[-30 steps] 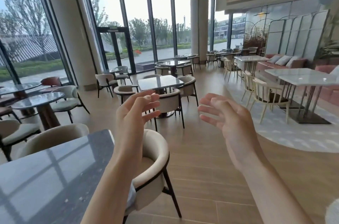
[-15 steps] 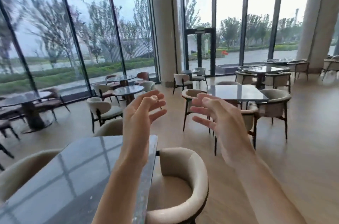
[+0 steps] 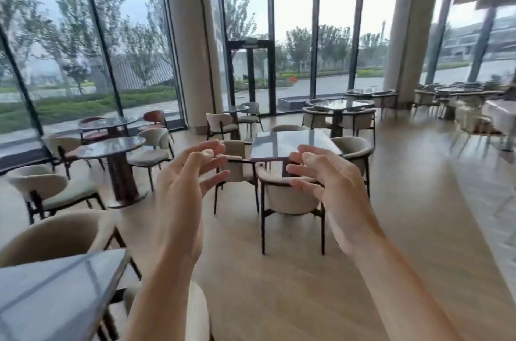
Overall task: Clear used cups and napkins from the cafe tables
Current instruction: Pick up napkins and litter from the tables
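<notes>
A: Step in hand? No cups or napkins are seen on any desk in view, so a search between desks is judged, not a pick.

B: Agreed. The square glossy grey stone-topped desk (image 3: pixel 293 143) straight ahead is seen bare, ringed by cream upholstered chairs with dark legs (image 3: pixel 290 195). The round dark glossy desk (image 3: pixel 111 143) at left is seen bare too.

A: Fingers?

B: The left hand (image 3: pixel 184 187) is raised in the air, fingers (image 3: pixel 212 183) spread and loosely bent, nothing held or touched. The right hand (image 3: pixel 335 187) is the same, fingers (image 3: pixel 303 171) apart, empty.

A: Next move?

B: A desk carrying used items must be found first; far desks at right are too blurred to be judged. The near grey desk corner (image 3: pixel 55 293) at lower left also shows nothing.
</notes>
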